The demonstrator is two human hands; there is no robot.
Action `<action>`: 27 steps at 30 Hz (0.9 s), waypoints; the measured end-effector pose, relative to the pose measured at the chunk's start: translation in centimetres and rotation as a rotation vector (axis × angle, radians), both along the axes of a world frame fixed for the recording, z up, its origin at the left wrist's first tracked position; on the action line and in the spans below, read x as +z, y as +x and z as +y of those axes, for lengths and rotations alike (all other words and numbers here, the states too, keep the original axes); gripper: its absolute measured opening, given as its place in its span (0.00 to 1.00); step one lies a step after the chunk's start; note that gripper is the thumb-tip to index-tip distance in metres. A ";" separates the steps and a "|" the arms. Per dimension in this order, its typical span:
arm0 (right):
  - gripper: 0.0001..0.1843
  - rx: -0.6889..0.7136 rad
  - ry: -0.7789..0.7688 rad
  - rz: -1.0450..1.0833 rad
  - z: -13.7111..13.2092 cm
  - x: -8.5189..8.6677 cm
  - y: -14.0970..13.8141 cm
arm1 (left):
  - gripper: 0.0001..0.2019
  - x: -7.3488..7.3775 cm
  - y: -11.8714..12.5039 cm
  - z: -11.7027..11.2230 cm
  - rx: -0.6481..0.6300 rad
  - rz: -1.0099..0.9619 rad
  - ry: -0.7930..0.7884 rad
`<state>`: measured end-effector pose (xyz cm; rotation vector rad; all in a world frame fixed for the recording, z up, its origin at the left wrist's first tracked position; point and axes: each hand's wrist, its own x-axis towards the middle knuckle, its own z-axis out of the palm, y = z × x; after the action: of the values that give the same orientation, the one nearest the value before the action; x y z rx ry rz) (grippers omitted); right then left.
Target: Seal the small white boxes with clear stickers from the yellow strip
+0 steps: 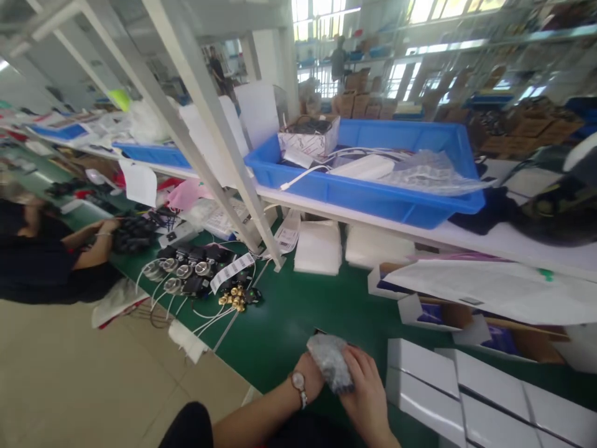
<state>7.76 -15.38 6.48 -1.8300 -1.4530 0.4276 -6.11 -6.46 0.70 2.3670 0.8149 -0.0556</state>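
Between my two hands is a small plastic-wrapped bundle point(330, 361), greyish and crinkled, with a dark end at its lower edge; what lies inside the wrap I cannot make out. My left hand point(311, 373), with a watch on its wrist, grips the bundle from the left, its fingers mostly behind it. From the right, my right hand point(366, 382) wraps its fingers round the same bundle. Both hands are just above the green table point(308, 305) near its front edge. White boxes point(429, 367) stand right of my right hand.
Black devices with metal fittings and white cables point(186, 267) lie at the left, beside brass fittings point(236, 298). Stacks of white sheets point(318, 247) sit under a shelf carrying a blue tray point(364, 194). Open boxes point(433, 313) stand at right. A co-worker's hand point(108, 227) is at far left.
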 end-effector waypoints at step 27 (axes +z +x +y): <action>0.18 0.276 -0.082 -0.714 -3.9 -5.6 -3.2 | 0.15 1.4 -6.1 1.2 -0.363 -0.019 0.512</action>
<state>4.57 -19.24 0.91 -1.9501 -2.2064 -0.0620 -12.24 -5.25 2.06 2.9707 0.4098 0.0301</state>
